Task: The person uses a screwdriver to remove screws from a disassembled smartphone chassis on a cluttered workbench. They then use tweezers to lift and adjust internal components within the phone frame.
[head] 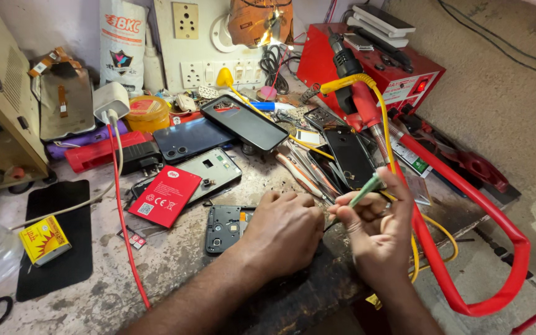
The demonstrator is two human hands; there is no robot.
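The left hand (283, 232) lies palm down, fingers curled, pressing on an opened phone frame (224, 227) that rests on the worn surface (175, 260); whether the fingers grip anything beneath them cannot be told. The right hand (376, 226) sits just right of the frame, its fingers pinched shut around a thin green tool (366, 190), whose tip points up and away from the frame.

Just left of the frame lies a red battery (164, 195), partly over a grey phone back (209, 170). Behind the frame, further from the person, are a dark blue phone (188, 138) and a black phone cover (244, 122), propped at a tilt. Right of the frame, past the right hand, another black phone (350, 156) lies among tweezers and small tools. A red hose (466, 229) loops well right of the frame, running back to a red station (398, 68). Far left of the frame, a yellow box (43, 239) lies on a black mat (63, 248), and a red cable (122, 217) runs between mat and frame.
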